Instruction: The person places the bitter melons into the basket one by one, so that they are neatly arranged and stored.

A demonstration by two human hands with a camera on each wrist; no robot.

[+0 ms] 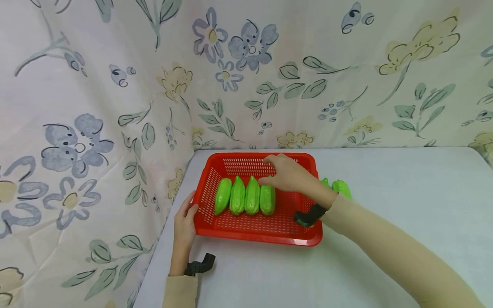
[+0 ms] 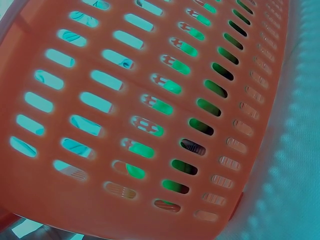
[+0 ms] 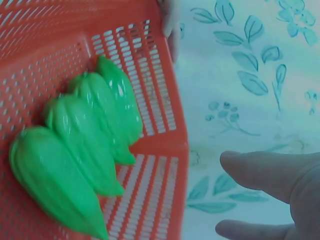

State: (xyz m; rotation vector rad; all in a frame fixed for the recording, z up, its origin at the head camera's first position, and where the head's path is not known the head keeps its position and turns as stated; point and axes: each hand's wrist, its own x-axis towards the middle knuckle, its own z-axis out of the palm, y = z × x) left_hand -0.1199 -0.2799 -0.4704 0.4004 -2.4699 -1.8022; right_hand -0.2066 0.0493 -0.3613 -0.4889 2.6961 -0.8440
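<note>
A red plastic basket with slotted walls stands on the white table. In it several glossy, ridged green vegetables, each tapering to a point, lie side by side; the right wrist view shows the same green vegetables. My left hand grips the basket's left rim, thumb over the edge; the left wrist view shows the slotted wall close up. Over the back of the basket, my right hand hovers above the rightmost vegetable with nothing in it. Its thumb and finger are apart in the right wrist view.
Right of the basket, partly behind my right forearm, lie at least two more green vegetables. A flowered cloth hangs behind and to the left of the table. Each wrist wears a black camera strap.
</note>
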